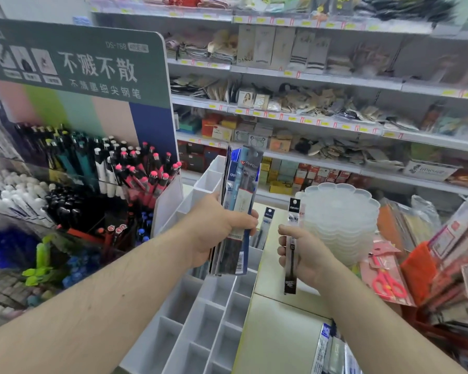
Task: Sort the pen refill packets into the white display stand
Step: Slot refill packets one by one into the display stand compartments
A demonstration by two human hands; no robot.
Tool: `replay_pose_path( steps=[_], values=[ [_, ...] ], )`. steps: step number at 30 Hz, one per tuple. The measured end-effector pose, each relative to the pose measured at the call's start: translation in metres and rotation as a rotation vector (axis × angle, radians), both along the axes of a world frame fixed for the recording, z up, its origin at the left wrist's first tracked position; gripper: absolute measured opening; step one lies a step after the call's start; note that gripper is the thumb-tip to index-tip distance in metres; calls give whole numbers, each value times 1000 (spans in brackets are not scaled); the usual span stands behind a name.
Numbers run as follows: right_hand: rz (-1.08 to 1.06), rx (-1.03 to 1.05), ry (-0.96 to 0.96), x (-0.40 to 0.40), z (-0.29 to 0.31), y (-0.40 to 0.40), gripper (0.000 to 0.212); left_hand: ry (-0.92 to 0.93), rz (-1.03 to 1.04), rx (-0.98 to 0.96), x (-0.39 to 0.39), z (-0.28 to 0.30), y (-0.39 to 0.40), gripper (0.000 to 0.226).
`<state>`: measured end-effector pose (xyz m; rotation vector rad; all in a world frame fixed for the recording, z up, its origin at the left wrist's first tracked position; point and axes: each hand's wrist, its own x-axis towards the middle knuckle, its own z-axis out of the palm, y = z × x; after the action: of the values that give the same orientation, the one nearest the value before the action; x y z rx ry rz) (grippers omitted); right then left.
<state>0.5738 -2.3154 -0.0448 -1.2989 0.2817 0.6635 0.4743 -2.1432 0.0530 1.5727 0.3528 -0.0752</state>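
Observation:
My left hand (219, 228) grips an upright stack of pen refill packets (241, 190), blue and black, above the white display stand (200, 319). My right hand (305, 252) holds a single black refill packet (291, 255) upright, to the right of the stand. One packet with a black header (265, 225) stands in a compartment near the stand's right side, between my two hands. The stand's near compartments show no packets. More refill packets (333, 349) lie on the counter at the lower right.
A pen display (87, 168) with a green sign stands on the left. A stack of clear flower-shaped trays (341, 220) sits right of the stand. Packaged red scissors (387, 282) and other stationery fill the right side. Store shelves (322, 122) run behind.

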Motion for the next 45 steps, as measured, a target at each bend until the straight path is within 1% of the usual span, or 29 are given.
replay_pose_path(
  steps=[4, 5, 8, 12, 14, 16, 18, 20, 22, 23, 26, 28, 31, 32, 33, 35, 36, 37, 38, 39, 40, 42, 45],
  values=[
    [-100, -152, -37, 26, -24, 10, 10, -1, 11, 19, 1, -1, 1, 29],
    [-103, -170, -41, 33, -29, 16, 9, 1, 18, 23, 1, -1, 2, 28],
    [-87, -237, -97, 51, -44, 35, 13, 8, 30, 27, 1, -1, 3, 26],
    [-100, -341, -180, 70, -57, 50, 6, 10, 50, 22, 3, -4, 3, 21],
    [-58, -435, -275, 75, -57, 52, 6, 7, 58, 14, 4, -5, 3, 19],
    [-55, -540, -411, 72, -44, 47, 17, 7, 50, 16, 3, -4, 3, 18],
    [-137, -531, -540, 65, -24, 38, 18, 3, 36, 19, 3, -1, 4, 18],
    [-221, -451, -596, 56, -11, 28, 14, -1, 33, 17, 2, 0, 4, 23],
    [-239, -388, -577, 46, -11, 22, 14, -3, 32, 22, 3, 0, 4, 30],
    [-205, -396, -562, 42, -16, 22, 16, -6, 33, 25, 2, -1, 3, 31],
    [-90, -519, -531, 31, -31, 32, 22, -16, 31, 46, -1, -2, 1, 31],
    [-52, -567, -466, 30, -45, 38, 24, -8, 22, 77, -3, -1, -1, 33],
    [22, -581, -342, 26, -63, 40, 19, 14, 12, 98, -3, 0, -1, 35],
    [16, -557, -291, 18, -56, 39, 17, 16, 6, 99, -2, -1, -1, 36],
    [-18, -510, -253, 15, -52, 37, 19, 15, -3, 101, -3, -1, -1, 38],
    [-123, -358, -131, 5, -29, 30, 56, 21, -20, 116, -4, -2, -1, 40],
    [-154, -236, -57, -2, -14, 25, 61, 27, -29, 129, -4, -3, -1, 39],
    [-162, -98, 16, -6, -4, 20, 51, 32, -39, 141, -5, -3, -1, 37],
    [-161, 56, 97, -15, 11, 17, 36, 36, -47, 153, -4, -4, -2, 33],
    [-157, 199, 169, -23, 23, 14, 27, 40, -56, 166, -4, -4, -3, 30],
    [-161, 308, 213, -32, 34, 12, 23, 43, -62, 176, -3, -5, -3, 28],
    [-152, 423, 218, -48, 51, 9, 20, 49, -82, 182, -3, -6, -4, 24],
    [-134, 476, 142, -65, 73, 11, 19, 57, -140, 192, -4, -7, -5, 24]
  ],
)
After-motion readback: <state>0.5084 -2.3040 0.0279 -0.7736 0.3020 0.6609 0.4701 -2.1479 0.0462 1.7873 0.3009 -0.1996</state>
